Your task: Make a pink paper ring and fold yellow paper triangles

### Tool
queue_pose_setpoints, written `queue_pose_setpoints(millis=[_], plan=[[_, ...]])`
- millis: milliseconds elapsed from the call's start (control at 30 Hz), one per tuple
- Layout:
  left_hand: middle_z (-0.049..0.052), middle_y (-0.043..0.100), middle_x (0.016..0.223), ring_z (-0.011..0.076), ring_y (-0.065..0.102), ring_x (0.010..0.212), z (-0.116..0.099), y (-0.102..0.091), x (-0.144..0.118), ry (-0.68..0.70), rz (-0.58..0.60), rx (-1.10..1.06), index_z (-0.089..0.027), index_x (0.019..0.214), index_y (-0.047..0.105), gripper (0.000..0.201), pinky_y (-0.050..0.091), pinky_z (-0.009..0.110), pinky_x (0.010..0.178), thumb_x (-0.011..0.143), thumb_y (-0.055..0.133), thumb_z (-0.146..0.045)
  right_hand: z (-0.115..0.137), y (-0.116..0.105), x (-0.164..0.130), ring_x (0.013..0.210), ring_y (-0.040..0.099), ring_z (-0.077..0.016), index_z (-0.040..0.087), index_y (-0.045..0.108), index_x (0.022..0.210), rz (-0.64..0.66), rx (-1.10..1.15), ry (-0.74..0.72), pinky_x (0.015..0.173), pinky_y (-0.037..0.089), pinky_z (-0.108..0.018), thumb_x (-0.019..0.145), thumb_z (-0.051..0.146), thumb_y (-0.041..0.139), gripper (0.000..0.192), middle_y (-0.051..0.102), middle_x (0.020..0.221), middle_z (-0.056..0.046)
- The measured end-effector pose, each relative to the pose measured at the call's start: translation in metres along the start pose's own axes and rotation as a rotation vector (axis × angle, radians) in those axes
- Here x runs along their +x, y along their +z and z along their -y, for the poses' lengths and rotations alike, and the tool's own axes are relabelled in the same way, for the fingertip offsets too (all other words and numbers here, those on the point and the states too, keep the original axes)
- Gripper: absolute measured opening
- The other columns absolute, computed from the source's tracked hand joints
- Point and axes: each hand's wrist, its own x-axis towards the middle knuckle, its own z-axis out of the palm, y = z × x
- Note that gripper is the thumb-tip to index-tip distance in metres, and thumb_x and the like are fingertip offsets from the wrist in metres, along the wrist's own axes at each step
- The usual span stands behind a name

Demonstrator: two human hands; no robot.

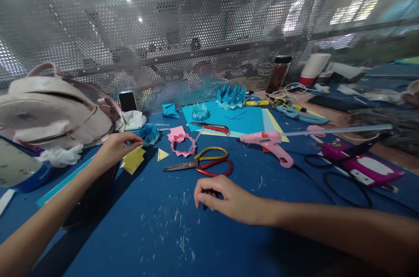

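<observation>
My left hand (114, 150) reaches out at the left, its thumb and fingertips closed together at the edge of a small pile of folded blue paper pieces (149, 134). Just below those fingers lie folded yellow paper pieces (133, 160), with a small yellow triangle (162, 154) beside them. My right hand (227, 200) rests on the table, fingers loosely curled and nothing visible in them. Ahead of it are scissors (196, 163) with one yellow and one red handle. A pink folded-paper ring (183, 145) lies behind the scissors, touching pink pieces (176, 133).
A pink glue gun (268, 141) with a long glue stick lies right, its cord near a magenta box (363, 163). Blue sheets (209, 115) carry a spiky blue paper crown (231, 96), a smaller ring (199, 111) and a red-black cutter (211, 127). A bag (52, 109) stands left.
</observation>
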Motion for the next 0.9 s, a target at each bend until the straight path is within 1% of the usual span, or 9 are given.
queue_pose_setpoints(millis=[100, 267, 333, 433, 533, 600, 667, 800, 900], plan=[[0.005, 0.076, 0.091, 0.0224, 0.067, 0.081, 0.005, -0.008, -0.019, -0.036, -0.005, 0.061, -0.022, 0.087, 0.075, 0.045, 0.047, 0.028, 0.071, 0.088, 0.051, -0.06, 0.002, 0.0, 0.001, 0.062, 0.049, -0.0088, 0.016, 0.064, 0.086, 0.004, -0.006, 0.001, 0.056, 0.034, -0.02, 0.098, 0.025, 0.05, 0.02, 0.054, 0.068, 0.003], [0.01, 0.075, 0.105, 0.0276, 0.068, 0.09, 0.017, -0.005, -0.035, -0.14, -0.012, 0.208, -0.02, 0.098, 0.074, 0.045, 0.046, 0.032, 0.076, 0.085, 0.052, -0.058, 0.003, 0.002, 0.001, 0.061, 0.05, -0.0082, 0.015, 0.063, 0.085, 0.008, 0.001, -0.003, 0.056, 0.035, -0.019, 0.098, 0.025, 0.05, 0.021, 0.054, 0.068, 0.003], [0.01, 0.075, 0.102, 0.0283, 0.069, 0.089, 0.02, -0.001, -0.035, -0.173, 0.01, 0.259, -0.019, 0.1, 0.074, 0.043, 0.046, 0.032, 0.073, 0.086, 0.052, -0.054, 0.003, 0.002, 0.001, 0.059, 0.05, -0.008, 0.015, 0.063, 0.085, 0.005, 0.002, -0.002, 0.055, 0.035, -0.019, 0.098, 0.026, 0.05, 0.022, 0.053, 0.065, 0.003], [0.008, 0.077, 0.093, 0.0274, 0.07, 0.084, 0.019, 0.004, -0.033, -0.186, 0.063, 0.333, -0.02, 0.1, 0.075, 0.033, 0.047, 0.032, 0.069, 0.089, 0.052, -0.042, 0.005, 0.003, 0.0, 0.057, 0.049, -0.0079, 0.015, 0.064, 0.084, 0.004, -0.002, 0.003, 0.054, 0.035, -0.019, 0.097, 0.026, 0.05, 0.022, 0.052, 0.062, 0.004], [0.008, 0.075, 0.094, 0.0246, 0.068, 0.087, 0.014, 0.007, -0.03, -0.177, 0.094, 0.401, -0.018, 0.101, 0.073, 0.024, 0.049, 0.037, 0.08, 0.091, 0.057, -0.034, 0.006, 0.003, 0.0, 0.057, 0.051, -0.008, 0.015, 0.064, 0.083, 0.008, -0.006, -0.001, 0.055, 0.036, -0.018, 0.096, 0.023, 0.051, 0.02, 0.053, 0.062, 0.004], [0.007, 0.073, 0.099, 0.0228, 0.067, 0.093, 0.011, 0.008, -0.029, -0.172, 0.102, 0.425, -0.017, 0.101, 0.071, 0.021, 0.048, 0.041, 0.09, 0.093, 0.061, -0.034, 0.007, 0.003, 0.001, 0.057, 0.052, -0.0081, 0.014, 0.065, 0.083, 0.011, -0.008, -0.002, 0.055, 0.037, -0.018, 0.095, 0.021, 0.052, 0.019, 0.053, 0.062, 0.003], [0.006, 0.072, 0.101, 0.0218, 0.066, 0.096, 0.01, 0.009, -0.028, -0.182, 0.098, 0.428, -0.017, 0.102, 0.07, 0.021, 0.048, 0.042, 0.092, 0.095, 0.061, -0.035, 0.007, 0.003, 0.001, 0.057, 0.052, -0.0083, 0.014, 0.065, 0.082, 0.014, -0.008, 0.0, 0.055, 0.037, -0.018, 0.094, 0.019, 0.052, 0.019, 0.053, 0.061, 0.003], [0.005, 0.073, 0.097, 0.0208, 0.068, 0.089, 0.009, 0.005, -0.028, -0.246, 0.04, 0.399, -0.017, 0.11, 0.069, 0.025, 0.051, 0.037, 0.082, 0.096, 0.059, -0.035, 0.008, 0.002, 0.001, 0.057, 0.053, -0.0086, 0.014, 0.066, 0.082, 0.016, -0.008, 0.0, 0.055, 0.038, -0.018, 0.094, 0.019, 0.052, 0.019, 0.054, 0.061, 0.003], [0.005, 0.075, 0.091, 0.0223, 0.069, 0.084, 0.009, 0.001, -0.028, -0.282, -0.016, 0.364, -0.019, 0.109, 0.071, 0.026, 0.049, 0.032, 0.073, 0.091, 0.057, -0.032, 0.009, 0.002, 0.0, 0.056, 0.052, -0.0086, 0.014, 0.066, 0.082, 0.012, -0.01, -0.001, 0.055, 0.037, -0.019, 0.094, 0.02, 0.052, 0.02, 0.054, 0.059, 0.003]])
